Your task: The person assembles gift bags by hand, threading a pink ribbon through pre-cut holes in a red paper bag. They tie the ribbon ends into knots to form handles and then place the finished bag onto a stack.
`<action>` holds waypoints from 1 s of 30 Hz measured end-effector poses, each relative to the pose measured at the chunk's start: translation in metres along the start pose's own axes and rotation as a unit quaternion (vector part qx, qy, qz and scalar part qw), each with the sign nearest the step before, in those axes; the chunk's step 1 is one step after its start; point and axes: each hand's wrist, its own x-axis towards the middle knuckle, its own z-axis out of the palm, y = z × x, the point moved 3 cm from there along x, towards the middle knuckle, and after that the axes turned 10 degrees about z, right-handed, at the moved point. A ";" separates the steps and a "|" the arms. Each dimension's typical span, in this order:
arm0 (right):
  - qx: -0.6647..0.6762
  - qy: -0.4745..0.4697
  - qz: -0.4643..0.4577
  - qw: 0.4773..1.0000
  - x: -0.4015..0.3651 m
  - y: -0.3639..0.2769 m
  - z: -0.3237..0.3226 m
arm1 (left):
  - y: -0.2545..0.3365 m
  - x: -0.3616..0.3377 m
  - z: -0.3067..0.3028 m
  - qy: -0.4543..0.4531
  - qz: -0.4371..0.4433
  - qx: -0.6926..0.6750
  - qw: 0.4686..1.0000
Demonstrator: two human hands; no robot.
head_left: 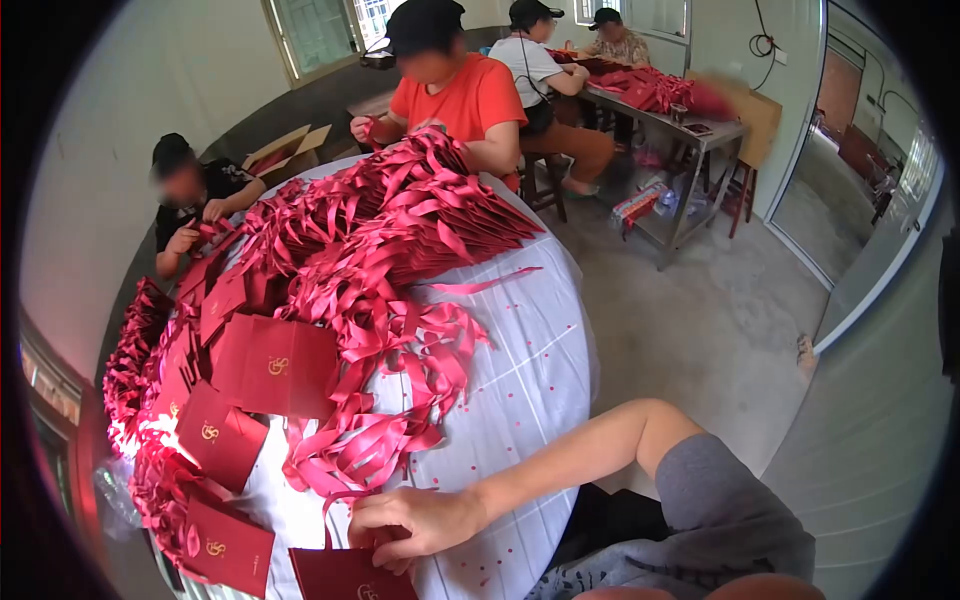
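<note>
At the bottom of the view, my right hand is curled in a pinch at the top edge of a dark red paper gift bag. A narrow red ribbon rises from that bag and runs to my fingers; exactly where they grip it is partly hidden. The bag bears a gold emblem and is cut off by the frame. My left hand is out of view. Just beyond my right hand lies a loose tangle of red ribbons. More red bags with gold emblems lie to the left.
A large heap of ribboned bags covers the far side of the round, white-covered table. Two people handle red pieces across it. Others sit at a metal-legged table behind. An open carton stands at the back left.
</note>
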 end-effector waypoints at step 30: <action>-0.273 0.111 -0.240 0.925 -0.002 -0.049 -0.041 | 0.039 -0.087 -0.042 0.056 0.208 0.420 0.882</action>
